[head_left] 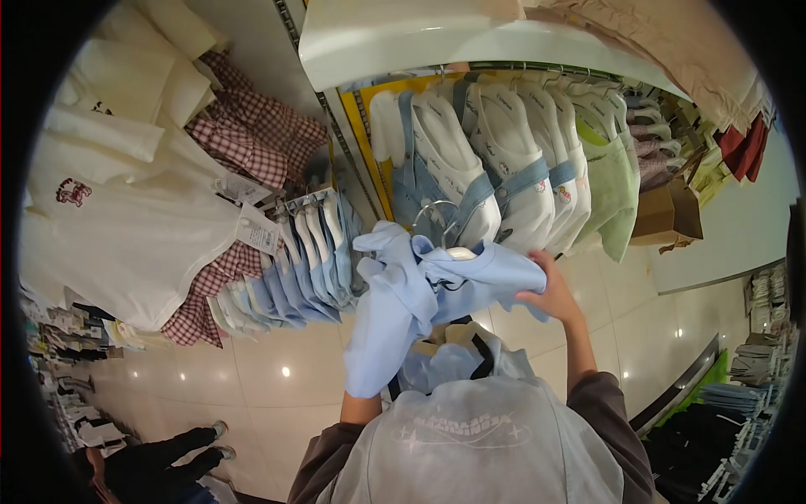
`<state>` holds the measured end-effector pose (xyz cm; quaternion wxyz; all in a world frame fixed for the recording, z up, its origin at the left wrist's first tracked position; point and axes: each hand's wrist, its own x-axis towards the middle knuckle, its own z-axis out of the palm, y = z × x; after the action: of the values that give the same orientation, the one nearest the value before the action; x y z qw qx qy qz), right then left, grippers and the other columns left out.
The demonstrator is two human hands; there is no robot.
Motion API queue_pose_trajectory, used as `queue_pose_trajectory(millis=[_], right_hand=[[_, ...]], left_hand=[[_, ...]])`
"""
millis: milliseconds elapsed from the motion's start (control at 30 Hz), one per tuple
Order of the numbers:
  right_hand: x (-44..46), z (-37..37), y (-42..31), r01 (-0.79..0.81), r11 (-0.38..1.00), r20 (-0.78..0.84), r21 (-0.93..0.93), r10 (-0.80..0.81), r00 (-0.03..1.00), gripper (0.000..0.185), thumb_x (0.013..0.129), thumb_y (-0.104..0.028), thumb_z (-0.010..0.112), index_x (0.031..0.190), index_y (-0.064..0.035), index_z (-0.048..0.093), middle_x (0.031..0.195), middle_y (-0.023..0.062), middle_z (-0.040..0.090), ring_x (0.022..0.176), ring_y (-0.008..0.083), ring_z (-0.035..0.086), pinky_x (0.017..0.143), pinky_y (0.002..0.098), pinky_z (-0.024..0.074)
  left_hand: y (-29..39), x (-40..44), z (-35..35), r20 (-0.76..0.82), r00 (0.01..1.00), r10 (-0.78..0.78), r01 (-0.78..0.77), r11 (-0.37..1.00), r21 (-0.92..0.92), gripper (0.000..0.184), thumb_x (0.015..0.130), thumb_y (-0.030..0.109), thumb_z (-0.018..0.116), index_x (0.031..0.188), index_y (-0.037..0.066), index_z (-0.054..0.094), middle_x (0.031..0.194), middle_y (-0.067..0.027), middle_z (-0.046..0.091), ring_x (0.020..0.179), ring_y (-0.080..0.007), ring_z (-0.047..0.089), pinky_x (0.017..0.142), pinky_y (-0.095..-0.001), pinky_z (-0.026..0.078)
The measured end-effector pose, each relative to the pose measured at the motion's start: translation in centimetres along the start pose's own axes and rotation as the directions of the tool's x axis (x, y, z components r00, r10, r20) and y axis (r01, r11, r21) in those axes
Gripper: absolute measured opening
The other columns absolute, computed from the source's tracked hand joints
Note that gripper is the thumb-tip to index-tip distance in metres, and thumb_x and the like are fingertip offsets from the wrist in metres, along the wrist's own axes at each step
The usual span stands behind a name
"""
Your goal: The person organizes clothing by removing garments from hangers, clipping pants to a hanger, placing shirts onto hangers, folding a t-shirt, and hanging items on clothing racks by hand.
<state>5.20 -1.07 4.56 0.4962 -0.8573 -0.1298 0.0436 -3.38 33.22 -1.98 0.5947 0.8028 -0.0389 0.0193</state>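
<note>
A light blue shirt [386,294] on a white hanger [460,252] with a metal hook is held up in front of me, its sleeve bunched at the left. My right hand [554,290] grips its right shoulder, thumb below and fingers above. Blue cloth covers my left hand; just the left forearm [361,409] shows, leading under the garment, so its fingers are hidden. Behind the hook hang white tops with denim straps [445,143], close to the held shirt. Below it, more pale blue cloth [437,370] shows near my chest.
At left hang white tops [126,235] with red checked cloth [252,126] and a row of small blue garments [294,281]. A green top [609,185] and a cardboard box [667,214] are right. A white shelf edge [487,42] juts overhead. Someone in dark trousers [168,454] is lower left.
</note>
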Motion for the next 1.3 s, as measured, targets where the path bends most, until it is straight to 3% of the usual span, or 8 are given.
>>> queue_pose_trajectory(millis=[33, 133, 233, 467, 700, 900, 1000, 1300], right_hand=[[-0.7, 0.0, 1.0, -0.095, 0.996, 0.092, -0.004, 0.095, 0.991, 0.048, 0.071, -0.019, 0.073, 0.109, -0.0012, 0.050, 0.095, 0.0124, 0.058, 0.088, 0.0198, 0.058, 0.077, 0.0317, 0.0449], [-1.5, 0.0, 1.8, -0.186, 0.983, -0.002, 0.012, 0.186, 0.983, 0.019, 0.077, -0.008, 0.061, 0.092, 0.0006, 0.056, 0.073, 0.0115, 0.058, 0.071, 0.0168, 0.057, 0.067, 0.0284, 0.0441], [-1.2, -1.3, 0.6, -0.067, 0.997, -0.113, 0.028, 0.070, 0.991, 0.009, 0.077, 0.000, 0.052, 0.086, 0.0013, 0.055, 0.067, 0.0113, 0.055, 0.065, 0.0146, 0.053, 0.063, 0.0269, 0.0428], [0.6, -7.9, -2.6, -0.045, 0.969, -0.190, 0.244, 0.093, 0.977, 0.012, 0.083, -0.002, 0.045, 0.089, -0.0015, 0.055, 0.080, -0.0011, 0.053, 0.077, 0.0068, 0.048, 0.069, 0.0206, 0.0385], [3.9, -8.3, -8.6, 0.096, 0.813, -0.376, 0.574, 0.158, 0.913, 0.013, 0.091, -0.011, 0.043, 0.094, -0.0023, 0.053, 0.081, -0.0021, 0.050, 0.076, 0.0045, 0.046, 0.069, 0.0198, 0.0381], [7.2, -10.1, -7.4, 0.184, 0.911, -0.503, 0.369, 0.030, 0.864, 0.020, 0.093, -0.016, 0.044, 0.102, -0.0008, 0.054, 0.087, -0.0005, 0.055, 0.079, 0.0052, 0.049, 0.071, 0.0205, 0.0402], [9.1, -12.2, -7.3, 0.232, 0.890, -0.658, 0.392, 0.095, 0.747, 0.023, 0.094, -0.019, 0.044, 0.106, -0.0015, 0.053, 0.089, 0.0010, 0.057, 0.079, 0.0074, 0.054, 0.071, 0.0223, 0.0438], [9.1, -11.9, -10.7, 0.275, 0.767, -0.622, 0.580, 0.199, 0.757, 0.027, 0.095, -0.025, 0.043, 0.110, -0.0033, 0.051, 0.098, 0.0047, 0.058, 0.087, 0.0116, 0.055, 0.077, 0.0260, 0.0447]], left_hand=[[0.1, 0.1, -0.2, -0.006, 1.000, 0.000, 0.000, 1.000, 0.012, 0.045, 0.082, 0.026, 0.061, 0.119, 0.002, 0.050, 0.115, -0.0125, 0.054, 0.108, -0.0230, 0.051, 0.090, -0.0337, 0.042], [0.3, 0.2, -0.9, -0.017, 1.000, 0.005, -0.004, 0.999, 0.050, 0.045, 0.082, 0.026, 0.061, 0.119, 0.002, 0.050, 0.115, -0.0124, 0.054, 0.108, -0.0230, 0.051, 0.090, -0.0337, 0.042], [0.4, 0.0, -1.8, -0.013, 1.000, 0.007, -0.006, 0.995, 0.099, 0.045, 0.082, 0.025, 0.061, 0.119, 0.003, 0.049, 0.115, -0.0124, 0.054, 0.109, -0.0230, 0.051, 0.090, -0.0337, 0.042], [1.6, 0.5, -3.6, 0.006, 0.999, 0.048, -0.049, 0.977, 0.206, 0.046, 0.082, 0.025, 0.061, 0.120, 0.003, 0.049, 0.116, -0.0122, 0.053, 0.109, -0.0229, 0.050, 0.090, -0.0337, 0.042], [2.7, 2.0, -2.8, 0.035, 0.991, 0.128, -0.133, 0.962, 0.239, 0.046, 0.082, 0.024, 0.061, 0.121, 0.003, 0.048, 0.117, -0.0121, 0.053, 0.110, -0.0228, 0.050, 0.090, -0.0336, 0.042], [2.9, 2.6, -3.2, 0.031, 0.990, 0.139, -0.142, 0.958, 0.249, 0.046, 0.082, 0.023, 0.061, 0.122, 0.003, 0.047, 0.118, -0.0120, 0.052, 0.110, -0.0227, 0.049, 0.090, -0.0336, 0.042], [3.0, 2.8, -4.2, 0.025, 0.991, 0.129, -0.131, 0.958, 0.256, 0.047, 0.082, 0.023, 0.061, 0.122, 0.003, 0.047, 0.118, -0.0119, 0.052, 0.111, -0.0226, 0.049, 0.090, -0.0336, 0.042], [2.5, 2.1, -4.2, 0.024, 0.997, 0.069, -0.073, 0.968, 0.242, 0.047, 0.082, 0.022, 0.061, 0.123, 0.003, 0.046, 0.119, -0.0117, 0.052, 0.112, -0.0225, 0.049, 0.091, -0.0336, 0.042]])
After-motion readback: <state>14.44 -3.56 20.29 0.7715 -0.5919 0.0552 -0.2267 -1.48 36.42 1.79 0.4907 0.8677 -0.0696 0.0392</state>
